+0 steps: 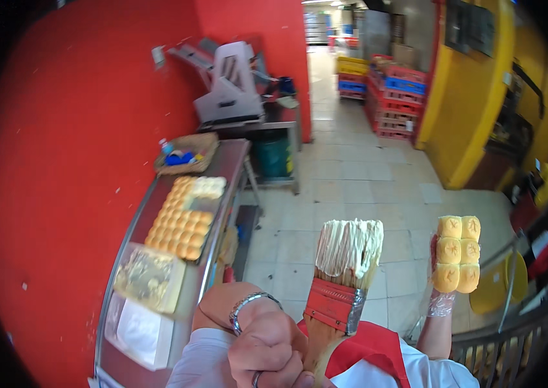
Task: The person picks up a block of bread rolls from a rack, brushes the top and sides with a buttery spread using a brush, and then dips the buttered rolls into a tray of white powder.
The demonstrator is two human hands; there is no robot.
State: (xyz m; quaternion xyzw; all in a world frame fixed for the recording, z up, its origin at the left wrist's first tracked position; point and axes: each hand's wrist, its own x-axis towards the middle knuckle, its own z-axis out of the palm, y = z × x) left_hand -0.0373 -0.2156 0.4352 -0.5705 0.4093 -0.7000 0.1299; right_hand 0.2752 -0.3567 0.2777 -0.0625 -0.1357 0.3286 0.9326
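My left hand (267,346), bare with a bracelet at the wrist, is closed round the wooden handle of a wide paintbrush (337,304). The brush stands bristles up, and thick white cream coats them. On the right, my right hand (441,304) wears a clear plastic glove and supports a joined block of several small buns (459,253). Pinched, star-like marks show on their pale golden faces; the block hides most of the fingers. Brush and buns are apart. On the table at the left lies a batch of golden buns (180,223), whose far right corner is white-coated.
The metal table (227,187) carries a clear tub smeared with cream (150,275), a white-lined tub (141,333) and a wicker basket (186,154). A grey machine (229,87) stands beyond. Stacked crates (398,97) line the passage; a metal rack (513,352) is at lower right.
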